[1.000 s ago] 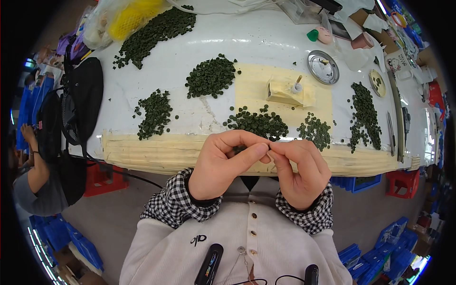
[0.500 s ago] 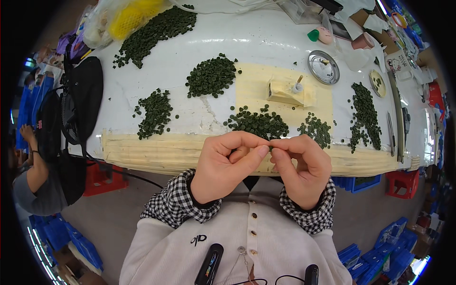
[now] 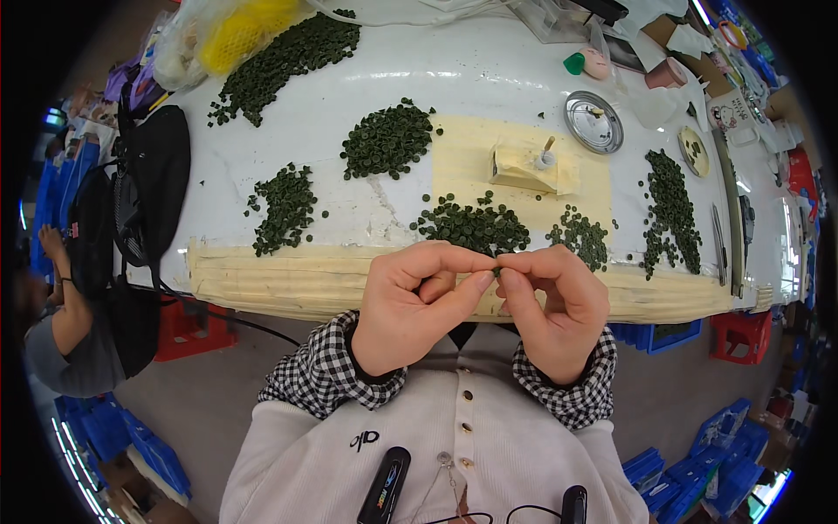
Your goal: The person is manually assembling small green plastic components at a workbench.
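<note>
Dark green, a tiny piece (image 3: 496, 271) is pinched between the thumb and forefinger tips of both hands, the left hand (image 3: 410, 306) and the right hand (image 3: 554, 306) meeting tip to tip just in front of the near edge of the desk (image 3: 489, 79), above the person's chest. Just beyond the hands, at the near edge, lies a heap of small green pieces (image 3: 473, 225) on a pale yellow sheet (image 3: 463, 166), with a smaller heap (image 3: 580, 236) beside it toward the right. Further heaps (image 3: 387, 138) spread toward the far and left edges, a round metal lid (image 3: 594, 122) sits near the far right corner, and a black bag (image 3: 153, 192) hangs at the left edge
</note>
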Demonstrator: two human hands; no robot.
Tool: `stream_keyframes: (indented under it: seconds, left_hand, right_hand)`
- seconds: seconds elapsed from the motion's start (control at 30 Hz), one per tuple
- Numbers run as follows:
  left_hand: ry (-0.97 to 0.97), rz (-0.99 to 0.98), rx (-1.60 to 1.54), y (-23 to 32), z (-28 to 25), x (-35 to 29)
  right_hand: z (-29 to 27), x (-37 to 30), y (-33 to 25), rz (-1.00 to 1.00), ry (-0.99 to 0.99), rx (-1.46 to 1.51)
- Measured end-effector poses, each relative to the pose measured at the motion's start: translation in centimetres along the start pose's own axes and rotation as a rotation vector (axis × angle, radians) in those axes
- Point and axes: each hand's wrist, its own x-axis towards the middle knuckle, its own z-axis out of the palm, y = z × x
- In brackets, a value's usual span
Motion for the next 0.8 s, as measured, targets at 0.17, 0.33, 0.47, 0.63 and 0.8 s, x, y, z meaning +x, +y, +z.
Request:
stream_keyframes:
  seconds: [0.17, 0.33, 0.47, 0.63, 0.8]
  left_hand:
    - [-0.010, -0.028, -0.021, 0.49, 0.08, -0.12]
    - [0.001, -0.042, -0.014, 0.47, 0.12, -0.05]
    - [0.006, -0.048, 0.019, 0.52, 0.11, -0.12]
    - [0.010, -0.019, 0.040, 0.49, 0.24, -0.05]
    - [0.013, -0.040, -0.003, 0.19, 0.25, -0.09]
  right_hand:
    - [-0.02, 0.13, 0.04, -0.037, 0.010, -0.020]
    - [-0.02, 0.15, 0.12, -0.028, -0.005, 0.003]
    - [-0.19, 0.24, 0.24, -0.032, -0.031, 0.006]
    - [-0.30, 0.29, 0.28, -0.031, -0.043, 0.002]
    - [0.07, 0.20, 0.48, -0.084, -0.015, -0.027]
